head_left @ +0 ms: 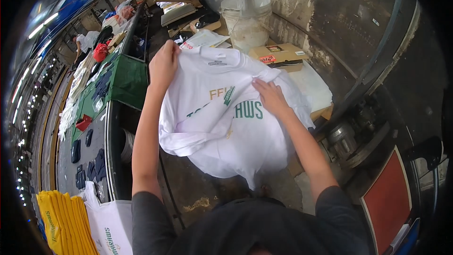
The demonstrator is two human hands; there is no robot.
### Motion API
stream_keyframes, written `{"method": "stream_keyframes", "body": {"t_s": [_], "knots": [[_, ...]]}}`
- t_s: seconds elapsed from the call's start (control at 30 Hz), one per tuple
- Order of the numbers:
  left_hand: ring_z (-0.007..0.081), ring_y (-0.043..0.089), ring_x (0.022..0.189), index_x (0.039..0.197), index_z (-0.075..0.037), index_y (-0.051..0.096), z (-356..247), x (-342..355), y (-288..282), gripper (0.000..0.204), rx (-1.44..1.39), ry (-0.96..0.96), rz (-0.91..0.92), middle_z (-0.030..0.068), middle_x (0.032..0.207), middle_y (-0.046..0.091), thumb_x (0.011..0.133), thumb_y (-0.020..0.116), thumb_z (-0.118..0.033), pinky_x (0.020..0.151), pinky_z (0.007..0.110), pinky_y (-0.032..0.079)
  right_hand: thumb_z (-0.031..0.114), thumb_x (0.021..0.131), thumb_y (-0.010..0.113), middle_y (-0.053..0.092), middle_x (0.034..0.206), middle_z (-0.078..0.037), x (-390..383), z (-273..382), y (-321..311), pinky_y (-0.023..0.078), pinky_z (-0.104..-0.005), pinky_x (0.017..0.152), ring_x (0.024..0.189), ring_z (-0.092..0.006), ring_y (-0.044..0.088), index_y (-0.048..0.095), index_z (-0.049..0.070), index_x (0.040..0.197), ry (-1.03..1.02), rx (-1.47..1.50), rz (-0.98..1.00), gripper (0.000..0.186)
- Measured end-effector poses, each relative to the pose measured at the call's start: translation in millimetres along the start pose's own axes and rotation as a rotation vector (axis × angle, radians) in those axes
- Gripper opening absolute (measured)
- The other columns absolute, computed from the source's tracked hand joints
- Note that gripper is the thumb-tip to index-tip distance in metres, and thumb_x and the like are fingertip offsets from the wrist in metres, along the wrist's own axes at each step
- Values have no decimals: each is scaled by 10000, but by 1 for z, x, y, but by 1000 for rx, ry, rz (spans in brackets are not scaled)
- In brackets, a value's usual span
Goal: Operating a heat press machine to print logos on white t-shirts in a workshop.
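Hands on white printed T-shirt (pixel 222 127), left hand (pixel 163 63) gripping its shoulder, right hand (pixel 270 95) pinching the front fabric

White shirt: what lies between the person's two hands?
In the head view, only the white shirt itself, its printed front creased between the left hand at the collar edge and the right hand.

The white T-shirt (pixel 222 123) hides the platen beneath and its own print partly.
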State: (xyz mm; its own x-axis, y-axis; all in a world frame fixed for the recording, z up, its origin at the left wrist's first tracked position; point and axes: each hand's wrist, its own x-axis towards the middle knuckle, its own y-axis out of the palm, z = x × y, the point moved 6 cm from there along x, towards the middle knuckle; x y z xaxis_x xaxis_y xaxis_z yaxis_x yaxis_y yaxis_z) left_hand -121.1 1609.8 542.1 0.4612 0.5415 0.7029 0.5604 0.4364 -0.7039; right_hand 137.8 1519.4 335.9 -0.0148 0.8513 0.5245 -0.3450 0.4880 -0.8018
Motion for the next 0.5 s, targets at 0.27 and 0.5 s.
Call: {"method": "stream_keyframes", "body": {"t_s": [0.27, 0.5], "knots": [[246, 602, 688, 817, -25, 651, -118, -79, -114, 66, -336, 114, 101, 89, 800, 645, 769, 662, -69, 638, 342, 461, 72, 795, 576, 567, 1037, -51, -22, -18, 19, 405, -408, 795, 949, -269, 520, 639, 103, 1016, 47, 29, -303, 232], [145, 526, 489, 975, 11, 536, -212, -104, -279, 113, -244, 508, 534, 54, 697, 591, 893, 531, -66, 429, 296, 387, 79, 800, 575, 561, 1086, -62, -21, -15, 23, 402, -408, 836, 996, -273, 507, 642, 78, 1046, 91, -22, -226, 256]]}}
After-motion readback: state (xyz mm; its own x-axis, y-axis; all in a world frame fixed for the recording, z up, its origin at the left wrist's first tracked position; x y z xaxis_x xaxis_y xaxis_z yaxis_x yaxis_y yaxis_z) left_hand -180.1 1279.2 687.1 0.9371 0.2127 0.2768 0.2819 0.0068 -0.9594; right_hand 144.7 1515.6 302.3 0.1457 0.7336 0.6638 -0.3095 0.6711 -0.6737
